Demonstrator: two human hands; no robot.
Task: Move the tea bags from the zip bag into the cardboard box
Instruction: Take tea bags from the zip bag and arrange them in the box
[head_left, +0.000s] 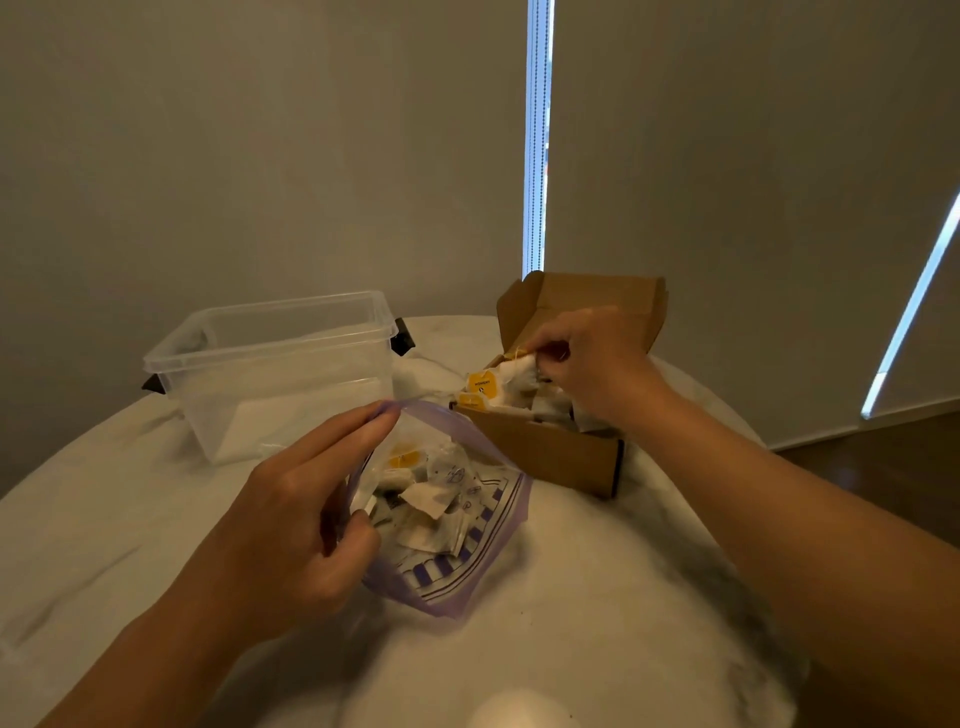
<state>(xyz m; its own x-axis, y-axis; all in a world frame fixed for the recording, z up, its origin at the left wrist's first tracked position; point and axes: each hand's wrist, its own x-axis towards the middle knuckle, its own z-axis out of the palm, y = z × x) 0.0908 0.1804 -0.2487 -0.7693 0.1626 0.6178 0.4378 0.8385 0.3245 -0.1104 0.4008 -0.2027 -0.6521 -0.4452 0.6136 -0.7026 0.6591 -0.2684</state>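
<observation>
A clear plastic bin (270, 364) with black latches stands far left on the white table (597, 597), just behind the zip bag's raised rim. Drawn blinds (260, 156) hang beyond, split by a bright slit of daylight (537, 135). The cardboard box (550, 452) sits far right, its lid flap upright, just beside the bag.

The zip bag (467, 561) (clear, purple-edged, striped print) lies near the middle. The left hand (291, 525) holds its mouth wide, fingers pinching the rim. White tea bags (431, 499) with yellow tags are heaped inside. A pile (488, 389) of them fills the box, and over it the right hand (587, 358) pinches a crumpled tea bag (519, 366) in its fingers.
</observation>
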